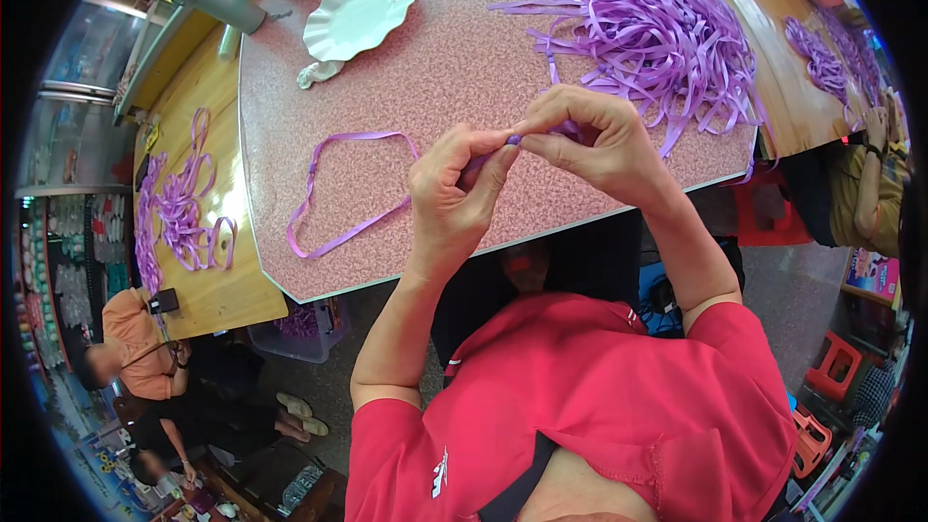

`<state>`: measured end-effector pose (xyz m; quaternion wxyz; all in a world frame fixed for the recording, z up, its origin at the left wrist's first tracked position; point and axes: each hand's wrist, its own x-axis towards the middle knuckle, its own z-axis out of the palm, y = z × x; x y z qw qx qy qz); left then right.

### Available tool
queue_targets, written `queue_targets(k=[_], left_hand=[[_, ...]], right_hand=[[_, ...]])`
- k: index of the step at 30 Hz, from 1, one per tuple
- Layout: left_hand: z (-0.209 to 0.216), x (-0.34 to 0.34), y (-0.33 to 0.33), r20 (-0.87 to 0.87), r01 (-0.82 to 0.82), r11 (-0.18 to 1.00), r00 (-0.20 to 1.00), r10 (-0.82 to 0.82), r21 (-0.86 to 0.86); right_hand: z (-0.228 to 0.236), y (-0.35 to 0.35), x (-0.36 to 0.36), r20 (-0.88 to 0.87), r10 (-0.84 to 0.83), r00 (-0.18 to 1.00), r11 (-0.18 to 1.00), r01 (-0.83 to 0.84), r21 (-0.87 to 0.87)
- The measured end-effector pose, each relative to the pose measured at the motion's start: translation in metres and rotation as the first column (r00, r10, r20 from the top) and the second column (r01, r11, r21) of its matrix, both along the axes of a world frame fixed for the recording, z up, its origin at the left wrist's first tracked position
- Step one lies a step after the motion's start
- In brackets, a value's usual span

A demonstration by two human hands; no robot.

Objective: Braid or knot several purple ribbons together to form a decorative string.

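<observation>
My left hand [452,186] and my right hand [592,143] meet over the near part of the pink speckled mat. Both are closed in a pinch on a purple ribbon, with a small knot [513,139] showing between the fingertips. From the left hand a wide loop of purple ribbon [307,195] lies on the mat. Behind the right hand sits a large tangled pile of purple ribbons [667,34], and a strand runs from near that hand toward it. My fingers hide most of the ribbon around the knot.
A white scalloped plate [360,15] lies at the far left of the mat, near a grey-green bottle [218,0]. More ribbon bundles lie on the wooden table at the left [184,203] and far right. A person in orange [140,343] sits at left; another person in yellow-brown [855,188] is at right.
</observation>
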<state>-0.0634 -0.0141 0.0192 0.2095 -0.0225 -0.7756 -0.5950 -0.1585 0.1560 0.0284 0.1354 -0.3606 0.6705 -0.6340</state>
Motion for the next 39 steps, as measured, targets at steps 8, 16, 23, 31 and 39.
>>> queue_targets(k=[8,16,23,31,39], left_hand=[[-0.009,-0.001,-0.006,0.029,0.081,0.986,0.996,-0.086,0.148],[-0.006,0.001,0.001,0.004,0.075,0.983,0.997,-0.077,0.170],[-0.011,-0.003,-0.004,-0.074,-0.030,0.999,0.997,0.031,0.014],[-0.014,-0.025,-0.019,-0.052,-0.097,0.995,0.994,0.098,0.016],[-0.002,-0.025,-0.017,-0.020,0.010,0.993,1.000,-0.007,0.118]], right_hand=[[0.005,0.002,-0.004,0.223,0.131,0.966,0.990,-0.118,-0.072],[0.005,0.002,-0.007,0.443,0.114,0.889,0.993,-0.120,-0.014],[-0.001,-0.013,0.001,-0.090,-0.024,0.996,0.997,0.017,-0.072],[-0.014,-0.037,-0.014,0.450,0.081,0.889,0.984,0.000,-0.178],[-0.005,-0.037,-0.022,0.365,0.087,0.927,0.971,0.004,-0.240]])
